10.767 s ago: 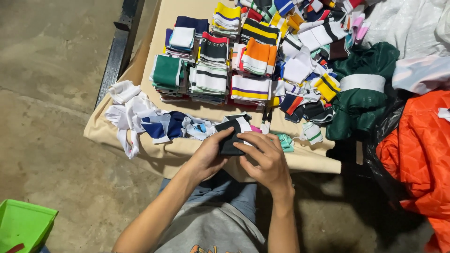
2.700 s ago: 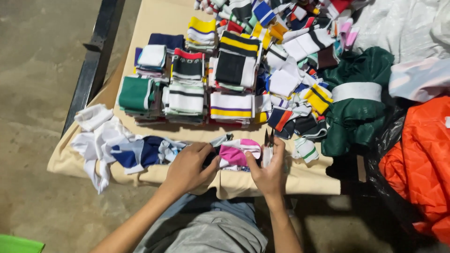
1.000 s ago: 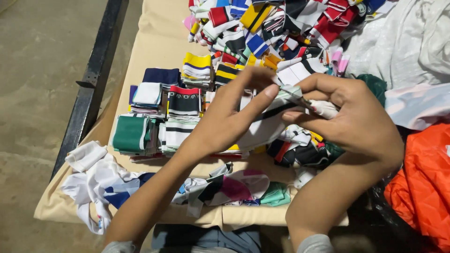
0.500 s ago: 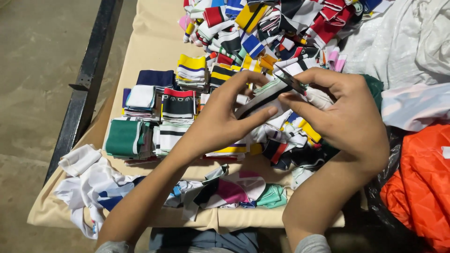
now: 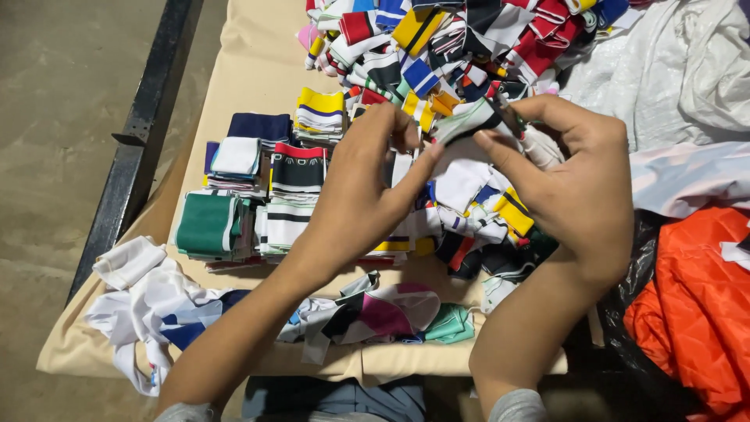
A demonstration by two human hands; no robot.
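- Knitted white strip with a green stripe (image 5: pixel 469 119) is pinched between both hands, raised above the loose heap of striped pieces (image 5: pixel 469 47).
- Left hand (image 5: pixel 363 191) closes thumb and fingers on the strip's near end; right hand (image 5: pixel 582 184) curls its fingers (image 5: pixel 508 160) shut round the far end.
- Folded stacks (image 5: pixel 285 191) sit just beside the left wrist on the tan surface (image 5: pixel 250 55).
- Risk, as I judge it: a dropping wrist could topple a stack, or the strip could slip into the heap.
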